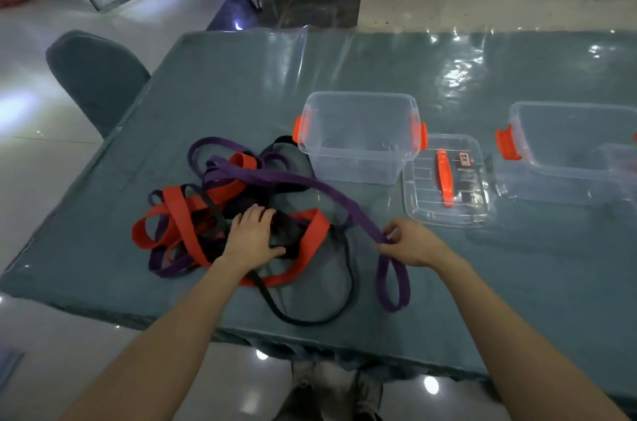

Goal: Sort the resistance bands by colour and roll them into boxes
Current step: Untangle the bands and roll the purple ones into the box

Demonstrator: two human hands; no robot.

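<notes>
On the tabletop (224,86), left of centre, lies a tangled heap of resistance bands (220,199) in three colours, purple, red and black, all still mixed together; the left hand (253,234) rests flat on top of the heap, fingers fairly straight and spread, pressing on the black straps in its middle without curling round anything; the right hand (410,241), just right of the heap, pinches a purple band (310,184) between thumb and fingers; that band runs out of the heap in a long arc to the pinch, and its free end hangs on as a loop lying on the cloth near the front edge; a black band (310,320) trails out of the heap toward the same edge; beyond the heap stands a clear box (358,144) with orange latches, open at the top; its lid (424,193) lies flat just to the right; a second clear box (568,172) stands further right, partly cut off by the picture's edge.
</notes>
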